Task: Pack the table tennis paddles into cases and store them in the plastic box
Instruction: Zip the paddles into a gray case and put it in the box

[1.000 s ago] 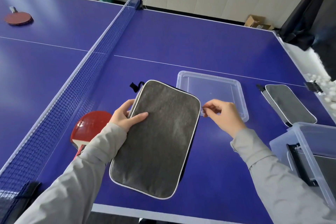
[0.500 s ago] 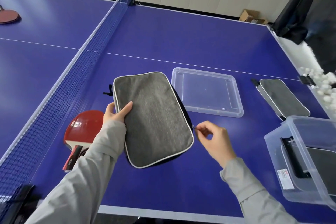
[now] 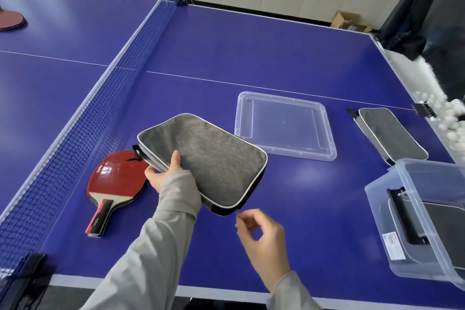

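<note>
Single head-worn wide-angle view, looking forward and down across the blue table (image 3: 226,45) from its near edge. Net (image 3: 105,98) runs off to the left; far wall visible. Close to both forearms.

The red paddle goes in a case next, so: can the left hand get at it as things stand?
Probably not yet. The red paddle lies bare beside the left hand, nothing covering it, but that hand grips the gray case and must let go first.
</note>
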`<action>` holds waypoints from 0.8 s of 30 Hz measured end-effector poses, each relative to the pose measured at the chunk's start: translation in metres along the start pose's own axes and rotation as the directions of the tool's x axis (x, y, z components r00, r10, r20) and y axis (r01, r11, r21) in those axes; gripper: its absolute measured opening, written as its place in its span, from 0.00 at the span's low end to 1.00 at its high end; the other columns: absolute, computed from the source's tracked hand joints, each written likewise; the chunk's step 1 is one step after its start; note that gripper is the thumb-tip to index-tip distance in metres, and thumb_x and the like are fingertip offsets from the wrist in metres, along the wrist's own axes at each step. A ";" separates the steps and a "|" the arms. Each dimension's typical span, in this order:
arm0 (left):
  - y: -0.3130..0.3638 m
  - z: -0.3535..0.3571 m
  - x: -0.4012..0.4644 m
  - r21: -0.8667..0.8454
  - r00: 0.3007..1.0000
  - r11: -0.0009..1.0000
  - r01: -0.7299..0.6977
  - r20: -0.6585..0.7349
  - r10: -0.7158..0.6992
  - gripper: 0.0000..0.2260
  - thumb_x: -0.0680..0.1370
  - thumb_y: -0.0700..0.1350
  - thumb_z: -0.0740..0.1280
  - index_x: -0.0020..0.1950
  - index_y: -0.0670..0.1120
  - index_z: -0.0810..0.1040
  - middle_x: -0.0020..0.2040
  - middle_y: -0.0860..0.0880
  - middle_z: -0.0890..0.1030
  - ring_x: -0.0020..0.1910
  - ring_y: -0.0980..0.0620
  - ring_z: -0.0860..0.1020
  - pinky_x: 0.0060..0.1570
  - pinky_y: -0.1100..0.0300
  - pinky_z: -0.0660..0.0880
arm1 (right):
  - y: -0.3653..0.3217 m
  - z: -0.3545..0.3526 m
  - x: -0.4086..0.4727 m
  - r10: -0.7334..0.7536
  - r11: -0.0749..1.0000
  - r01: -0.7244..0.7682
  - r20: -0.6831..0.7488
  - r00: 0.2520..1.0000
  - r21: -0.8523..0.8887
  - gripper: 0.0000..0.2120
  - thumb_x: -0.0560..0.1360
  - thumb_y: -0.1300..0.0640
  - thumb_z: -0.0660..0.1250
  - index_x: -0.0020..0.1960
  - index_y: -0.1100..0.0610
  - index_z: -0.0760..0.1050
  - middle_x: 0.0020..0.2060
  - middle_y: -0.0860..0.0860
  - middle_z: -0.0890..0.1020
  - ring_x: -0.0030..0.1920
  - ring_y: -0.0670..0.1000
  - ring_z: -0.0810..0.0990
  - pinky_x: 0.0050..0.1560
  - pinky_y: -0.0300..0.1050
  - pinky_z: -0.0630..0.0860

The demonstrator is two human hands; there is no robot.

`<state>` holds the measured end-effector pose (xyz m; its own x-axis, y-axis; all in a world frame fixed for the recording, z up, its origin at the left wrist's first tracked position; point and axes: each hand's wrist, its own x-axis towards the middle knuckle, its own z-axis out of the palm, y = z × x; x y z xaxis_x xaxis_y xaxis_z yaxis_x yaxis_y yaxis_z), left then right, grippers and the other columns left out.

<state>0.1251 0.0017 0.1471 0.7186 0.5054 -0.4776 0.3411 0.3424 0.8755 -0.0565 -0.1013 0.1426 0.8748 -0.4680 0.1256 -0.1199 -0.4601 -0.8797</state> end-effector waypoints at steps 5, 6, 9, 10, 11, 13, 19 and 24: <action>-0.003 0.000 -0.004 -0.038 0.998 0.999 -0.007 -0.063 0.005 0.27 0.71 0.44 0.74 0.65 0.38 0.68 0.49 0.47 0.74 0.45 0.50 0.73 0.35 0.74 0.64 | -0.010 0.016 -0.002 0.057 0.996 -0.057 -0.004 0.998 0.070 0.06 0.73 0.62 0.70 0.41 0.52 0.79 0.32 0.46 0.81 0.34 0.47 0.78 0.38 0.40 0.77; -0.003 0.001 -0.005 -0.046 0.997 0.999 0.000 -0.074 -0.003 0.27 0.71 0.44 0.74 0.66 0.39 0.68 0.49 0.47 0.74 0.45 0.50 0.73 0.35 0.74 0.65 | -0.012 0.019 -0.002 0.079 0.993 -0.079 0.004 0.997 0.092 0.06 0.73 0.62 0.69 0.41 0.52 0.79 0.32 0.47 0.81 0.35 0.48 0.78 0.38 0.42 0.78; -0.002 0.001 -0.013 -0.071 0.995 0.997 0.025 -0.099 -0.032 0.26 0.72 0.44 0.73 0.66 0.39 0.68 0.48 0.48 0.73 0.45 0.51 0.73 0.38 0.74 0.62 | -0.017 0.029 -0.001 0.092 0.989 -0.093 0.012 0.996 0.118 0.04 0.73 0.61 0.69 0.41 0.53 0.79 0.32 0.48 0.81 0.35 0.50 0.79 0.39 0.45 0.78; -0.002 0.001 -0.014 -0.071 0.995 0.997 0.026 -0.098 -0.033 0.25 0.72 0.44 0.73 0.65 0.39 0.68 0.47 0.48 0.73 0.46 0.51 0.73 0.38 0.73 0.62 | -0.017 0.032 0.000 0.103 0.985 -0.105 0.024 0.994 0.133 0.04 0.73 0.60 0.69 0.41 0.54 0.79 0.32 0.49 0.82 0.35 0.50 0.79 0.39 0.46 0.78; -0.002 0.001 -0.013 -0.065 0.995 0.998 0.024 -0.091 -0.030 0.25 0.72 0.44 0.73 0.65 0.39 0.68 0.47 0.48 0.73 0.46 0.51 0.73 0.38 0.73 0.62 | -0.017 0.032 0.000 0.127 0.977 -0.133 0.047 0.991 0.166 0.03 0.73 0.59 0.69 0.41 0.53 0.80 0.32 0.50 0.82 0.34 0.50 0.79 0.39 0.45 0.79; 0.002 -0.002 -0.008 -0.046 0.998 0.999 0.019 -0.061 -0.021 0.23 0.72 0.43 0.73 0.63 0.40 0.69 0.43 0.49 0.74 0.45 0.50 0.73 0.36 0.73 0.64 | -0.013 0.028 0.003 0.190 0.948 -0.205 0.084 0.978 0.242 0.04 0.73 0.55 0.70 0.39 0.51 0.79 0.33 0.50 0.83 0.33 0.47 0.81 0.38 0.39 0.78; -0.003 -0.020 0.010 0.092 0.953 0.993 -0.074 0.301 0.043 0.20 0.71 0.45 0.74 0.60 0.42 0.72 0.39 0.52 0.81 0.37 0.54 0.79 0.42 0.64 0.76 | 0.020 -0.038 0.048 0.420 0.836 -0.289 -0.206 0.884 0.466 0.04 0.77 0.57 0.65 0.45 0.52 0.77 0.39 0.52 0.81 0.34 0.43 0.80 0.34 0.35 0.76; -0.015 -0.019 -0.004 0.141 0.802 0.980 -0.141 0.597 0.029 0.09 0.72 0.42 0.73 0.48 0.49 0.76 0.35 0.56 0.83 0.31 0.61 0.80 0.31 0.68 0.75 | 0.030 -0.078 0.086 0.454 0.657 -0.479 0.202 0.868 0.582 0.10 0.79 0.53 0.59 0.55 0.54 0.76 0.51 0.55 0.80 0.44 0.50 0.80 0.41 0.43 0.77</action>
<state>0.1055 0.0100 0.1342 0.9479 -0.0574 -0.3133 0.3184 0.1527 0.9356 -0.0215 -0.2139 0.1622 0.7997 -0.4623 -0.3831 -0.2249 0.3611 -0.9050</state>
